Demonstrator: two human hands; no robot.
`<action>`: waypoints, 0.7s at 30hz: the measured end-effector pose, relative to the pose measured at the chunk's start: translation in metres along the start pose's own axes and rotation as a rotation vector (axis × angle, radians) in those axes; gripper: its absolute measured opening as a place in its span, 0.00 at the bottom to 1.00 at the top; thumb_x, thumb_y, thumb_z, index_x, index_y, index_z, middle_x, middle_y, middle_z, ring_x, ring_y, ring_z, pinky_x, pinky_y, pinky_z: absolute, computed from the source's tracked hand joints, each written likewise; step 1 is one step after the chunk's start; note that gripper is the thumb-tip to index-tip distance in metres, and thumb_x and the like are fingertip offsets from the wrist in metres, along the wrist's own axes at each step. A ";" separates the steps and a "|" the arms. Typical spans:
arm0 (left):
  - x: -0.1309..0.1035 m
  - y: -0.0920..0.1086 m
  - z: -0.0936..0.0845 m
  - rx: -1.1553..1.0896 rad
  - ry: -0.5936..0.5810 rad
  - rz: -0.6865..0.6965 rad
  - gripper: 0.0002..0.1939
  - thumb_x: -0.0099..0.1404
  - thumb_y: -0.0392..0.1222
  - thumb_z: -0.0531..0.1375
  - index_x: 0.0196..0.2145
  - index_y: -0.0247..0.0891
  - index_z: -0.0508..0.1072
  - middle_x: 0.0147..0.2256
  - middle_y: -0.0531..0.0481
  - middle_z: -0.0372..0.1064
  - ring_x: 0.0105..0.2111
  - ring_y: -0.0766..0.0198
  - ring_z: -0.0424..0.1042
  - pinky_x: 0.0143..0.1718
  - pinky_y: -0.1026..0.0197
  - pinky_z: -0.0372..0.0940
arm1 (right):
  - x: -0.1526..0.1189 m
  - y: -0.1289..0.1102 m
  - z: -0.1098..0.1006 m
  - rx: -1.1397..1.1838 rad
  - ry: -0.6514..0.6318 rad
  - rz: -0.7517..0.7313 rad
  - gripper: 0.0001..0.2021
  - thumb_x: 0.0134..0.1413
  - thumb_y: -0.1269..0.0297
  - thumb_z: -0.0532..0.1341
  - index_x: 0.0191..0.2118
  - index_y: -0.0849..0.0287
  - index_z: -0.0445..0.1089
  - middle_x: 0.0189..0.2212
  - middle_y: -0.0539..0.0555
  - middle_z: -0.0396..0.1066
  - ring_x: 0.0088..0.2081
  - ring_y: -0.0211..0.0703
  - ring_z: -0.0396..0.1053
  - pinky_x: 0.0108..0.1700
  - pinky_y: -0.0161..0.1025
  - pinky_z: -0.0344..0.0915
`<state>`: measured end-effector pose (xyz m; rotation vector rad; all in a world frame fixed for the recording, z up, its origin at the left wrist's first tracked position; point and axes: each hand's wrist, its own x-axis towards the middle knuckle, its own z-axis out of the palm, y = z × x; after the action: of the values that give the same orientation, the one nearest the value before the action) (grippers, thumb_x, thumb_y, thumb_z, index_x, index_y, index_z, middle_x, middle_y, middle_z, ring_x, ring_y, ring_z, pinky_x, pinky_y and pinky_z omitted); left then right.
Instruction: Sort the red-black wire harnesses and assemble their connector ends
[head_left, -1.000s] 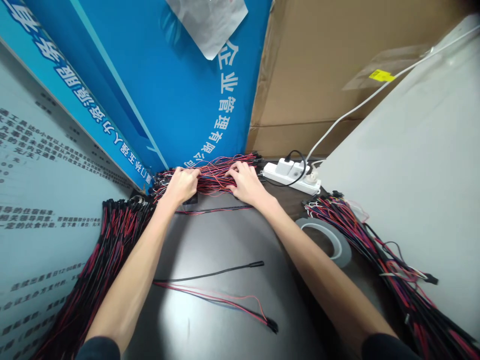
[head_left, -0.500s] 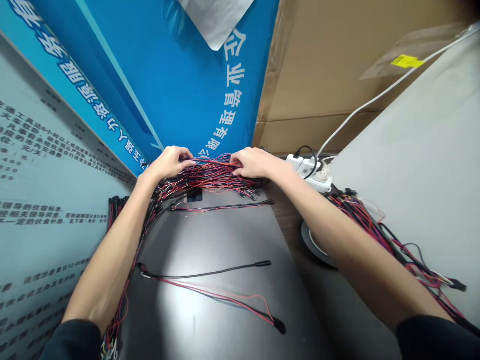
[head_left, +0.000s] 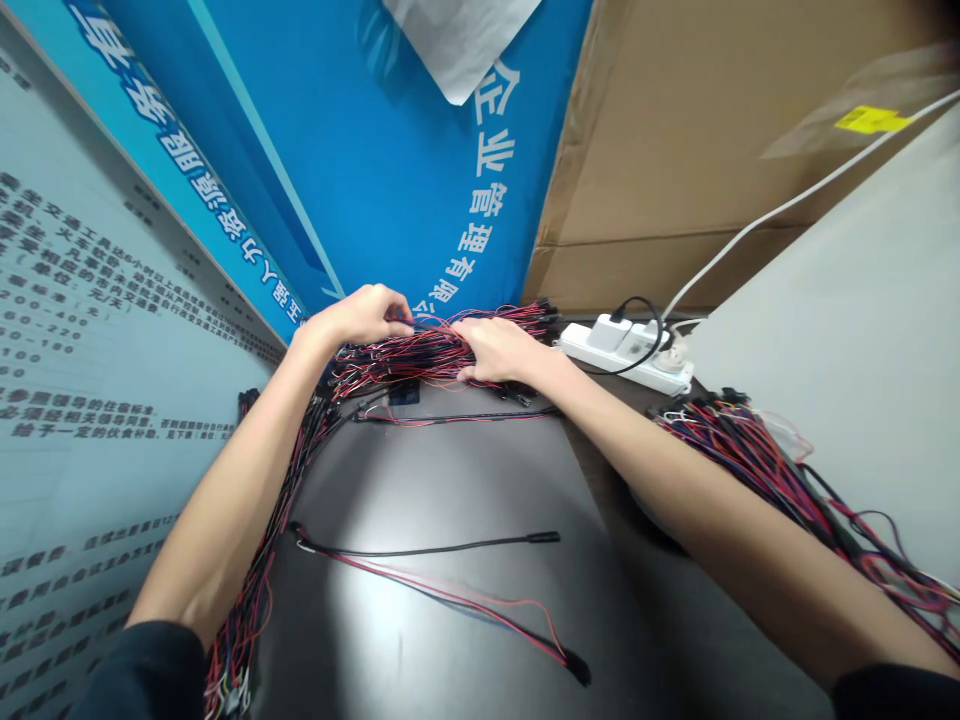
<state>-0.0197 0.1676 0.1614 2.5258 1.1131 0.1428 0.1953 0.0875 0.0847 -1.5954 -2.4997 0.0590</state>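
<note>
L hand (head_left: 373, 315) & R hand (head_left: 491, 350) both at the wire pile (head_left: 435, 352), far end of table (head_left: 480, 480), against the blue board (head_left: 420, 180). L: fingers curled, thumb out along top strands at back L part of pile; can't tell if it's pinching any. R: palm down over R part of pile, fingers bent among wires, thumb at front edge; whether it's closed on a bunch, can't tell.

Vs 0.5 s ago: R hand is lower on the pile, was up at its back edge w/ a few strands held up btwn the hands. R forearm's off the power strip (head_left: 626, 355), so strip shows whole again; pile's R end w/ blk connectors now shows too, past R hand. Tape roll (head_left: 652, 515), partly visible then, is now almost all behind R forearm.

Unchanged: single harness (head_left: 450, 548) lies spread on near part of table, blk plug toward R; thin cable (head_left: 457, 416) lies just in front of pile. L bundle (head_left: 296, 465) runs along table's L edge, partly behind L forearm. R bundle (head_left: 750, 450) is beyond R forearm, near strip.
</note>
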 end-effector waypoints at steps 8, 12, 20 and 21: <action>-0.019 -0.026 0.062 0.546 -0.088 -0.020 0.28 0.52 0.41 0.68 0.50 0.33 0.68 0.49 0.37 0.68 0.47 0.51 0.70 0.42 0.57 0.65 | -0.009 -0.005 0.023 -0.167 -0.001 -0.017 0.21 0.55 0.65 0.63 0.53 0.70 0.65 0.47 0.70 0.71 0.49 0.60 0.68 0.49 0.49 0.61; -0.024 -0.020 0.063 0.678 -0.061 0.023 0.22 0.56 0.32 0.59 0.49 0.32 0.70 0.48 0.35 0.69 0.46 0.49 0.71 0.40 0.55 0.65 | -0.016 -0.007 0.030 -0.187 0.091 0.003 0.21 0.55 0.63 0.61 0.52 0.69 0.66 0.49 0.70 0.68 0.51 0.62 0.64 0.51 0.50 0.60; -0.014 -0.001 0.020 0.579 0.054 -0.013 0.14 0.58 0.33 0.54 0.41 0.34 0.74 0.35 0.39 0.74 0.36 0.52 0.73 0.36 0.55 0.62 | -0.006 -0.009 0.030 -0.004 0.266 0.048 0.42 0.49 0.54 0.67 0.65 0.69 0.50 0.60 0.71 0.59 0.58 0.65 0.59 0.56 0.55 0.56; -0.014 0.001 0.015 0.554 0.091 0.012 0.15 0.58 0.32 0.54 0.41 0.34 0.75 0.36 0.39 0.74 0.36 0.52 0.72 0.37 0.55 0.62 | -0.003 -0.010 0.030 0.012 0.255 0.063 0.45 0.48 0.54 0.67 0.66 0.68 0.48 0.59 0.71 0.60 0.58 0.66 0.59 0.56 0.55 0.56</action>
<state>-0.0246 0.1521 0.1489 3.0333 1.3180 -0.0597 0.1829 0.0825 0.0558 -1.5665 -2.2523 -0.1138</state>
